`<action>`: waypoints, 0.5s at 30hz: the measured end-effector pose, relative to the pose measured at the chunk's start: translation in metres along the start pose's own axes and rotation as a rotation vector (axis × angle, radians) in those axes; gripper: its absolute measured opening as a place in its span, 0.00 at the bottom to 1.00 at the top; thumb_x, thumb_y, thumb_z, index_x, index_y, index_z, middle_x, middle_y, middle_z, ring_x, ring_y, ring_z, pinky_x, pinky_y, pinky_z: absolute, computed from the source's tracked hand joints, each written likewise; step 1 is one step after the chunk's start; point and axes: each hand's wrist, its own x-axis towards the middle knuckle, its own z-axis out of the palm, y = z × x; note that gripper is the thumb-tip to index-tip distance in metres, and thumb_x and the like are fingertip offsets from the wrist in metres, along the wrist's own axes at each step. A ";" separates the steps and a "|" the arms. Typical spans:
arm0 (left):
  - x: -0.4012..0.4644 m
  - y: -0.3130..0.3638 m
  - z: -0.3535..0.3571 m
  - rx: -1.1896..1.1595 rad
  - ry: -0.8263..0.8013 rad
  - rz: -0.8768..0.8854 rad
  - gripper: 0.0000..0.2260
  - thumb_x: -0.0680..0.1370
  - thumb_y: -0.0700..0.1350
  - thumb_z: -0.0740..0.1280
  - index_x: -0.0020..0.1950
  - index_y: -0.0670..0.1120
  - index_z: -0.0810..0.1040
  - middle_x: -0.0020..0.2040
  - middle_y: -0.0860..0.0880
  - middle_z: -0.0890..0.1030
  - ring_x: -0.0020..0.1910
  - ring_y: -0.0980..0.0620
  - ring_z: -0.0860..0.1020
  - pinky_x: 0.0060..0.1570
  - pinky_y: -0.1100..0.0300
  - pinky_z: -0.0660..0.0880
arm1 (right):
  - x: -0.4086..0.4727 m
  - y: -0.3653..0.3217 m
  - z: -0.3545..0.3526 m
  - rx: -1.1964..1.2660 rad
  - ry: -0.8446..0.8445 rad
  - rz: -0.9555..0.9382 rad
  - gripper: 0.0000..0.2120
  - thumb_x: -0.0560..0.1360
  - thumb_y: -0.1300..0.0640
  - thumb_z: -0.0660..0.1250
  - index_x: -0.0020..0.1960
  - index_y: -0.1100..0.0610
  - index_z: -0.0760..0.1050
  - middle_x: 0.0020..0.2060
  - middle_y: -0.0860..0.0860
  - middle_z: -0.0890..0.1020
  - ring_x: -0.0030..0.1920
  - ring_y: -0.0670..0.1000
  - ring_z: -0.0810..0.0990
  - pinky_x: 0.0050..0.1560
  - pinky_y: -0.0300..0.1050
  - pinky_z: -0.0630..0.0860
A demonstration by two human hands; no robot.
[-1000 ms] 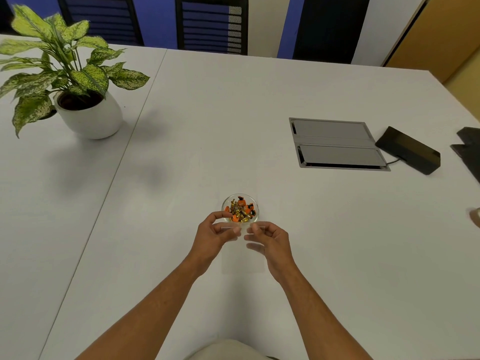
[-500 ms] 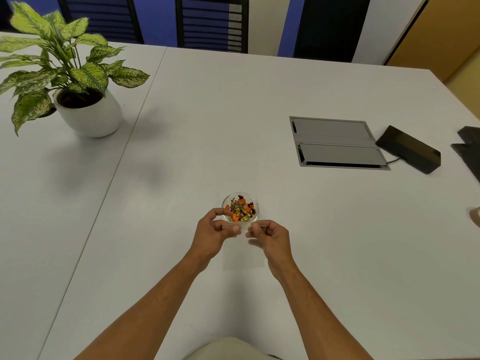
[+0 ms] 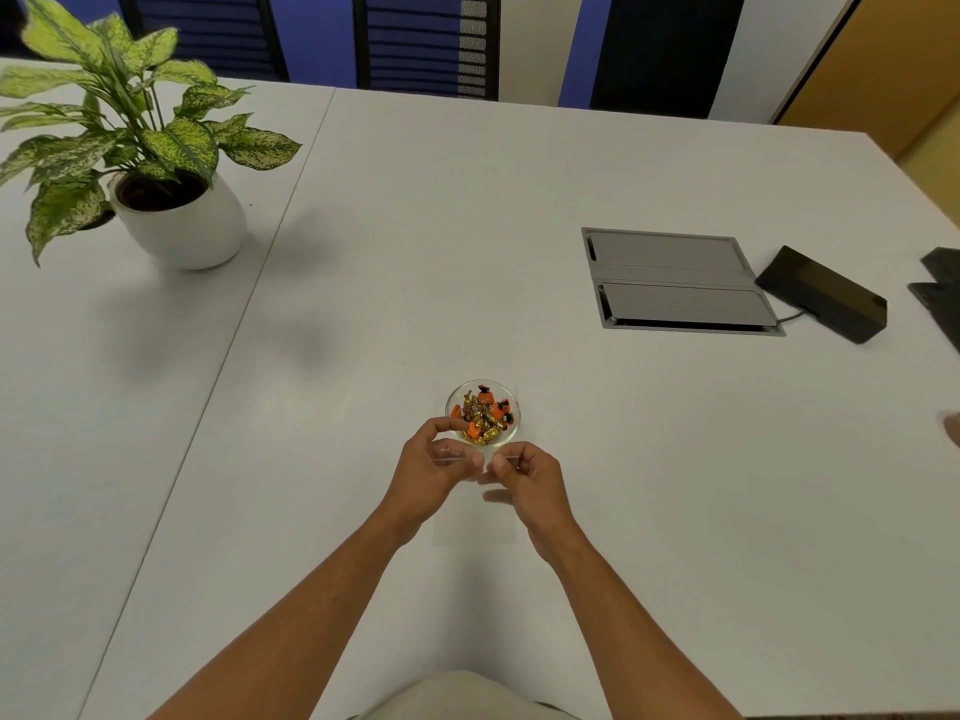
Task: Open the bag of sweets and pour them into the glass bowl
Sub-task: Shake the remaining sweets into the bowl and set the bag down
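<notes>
A small glass bowl (image 3: 510,395) sits in the middle of the white table, holding several orange and gold wrapped sweets (image 3: 484,416). Just in front of it lies a clear, see-through bag (image 3: 474,522), flat and looking empty, its lower part resting on the table. My left hand (image 3: 435,471) pinches the bag's top edge between thumb and fingers. My right hand (image 3: 530,475) pinches the same edge right beside it. The two hands nearly touch each other, close to the bowl's near rim.
A potted plant in a white pot (image 3: 182,220) stands at the far left. A grey cable hatch (image 3: 675,281) is set into the table at the right, with a black device (image 3: 821,293) and its cable beside it. Chairs (image 3: 426,44) stand behind the far edge.
Both hands have drawn closer together along the bag's top edge, and my right fingers have curled tighter. The bowl and sweets have not moved.
</notes>
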 end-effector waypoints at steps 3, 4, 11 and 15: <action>-0.001 -0.003 0.000 0.067 0.005 -0.001 0.16 0.73 0.42 0.76 0.55 0.55 0.75 0.43 0.48 0.87 0.45 0.52 0.85 0.48 0.60 0.77 | -0.001 0.007 0.003 -0.037 0.019 0.023 0.07 0.80 0.64 0.63 0.46 0.59 0.78 0.40 0.55 0.84 0.41 0.50 0.86 0.37 0.42 0.82; -0.001 -0.005 0.000 0.096 0.007 0.004 0.16 0.73 0.41 0.75 0.53 0.55 0.74 0.43 0.48 0.86 0.45 0.52 0.85 0.48 0.60 0.77 | -0.002 0.010 0.004 -0.050 0.023 0.037 0.07 0.80 0.64 0.62 0.46 0.58 0.77 0.40 0.54 0.84 0.40 0.49 0.86 0.37 0.42 0.82; 0.000 -0.023 0.000 0.150 0.039 -0.039 0.16 0.72 0.40 0.76 0.48 0.53 0.71 0.41 0.47 0.86 0.39 0.51 0.84 0.47 0.56 0.80 | -0.004 0.028 0.001 -0.050 0.103 0.137 0.05 0.76 0.62 0.69 0.43 0.57 0.81 0.37 0.52 0.86 0.39 0.49 0.86 0.38 0.44 0.82; -0.001 -0.035 -0.004 0.058 0.026 -0.165 0.17 0.70 0.38 0.78 0.55 0.46 0.76 0.41 0.44 0.87 0.42 0.44 0.86 0.50 0.49 0.83 | -0.005 0.039 -0.009 -0.021 0.096 0.217 0.01 0.73 0.61 0.73 0.42 0.57 0.84 0.37 0.52 0.87 0.41 0.51 0.87 0.40 0.46 0.82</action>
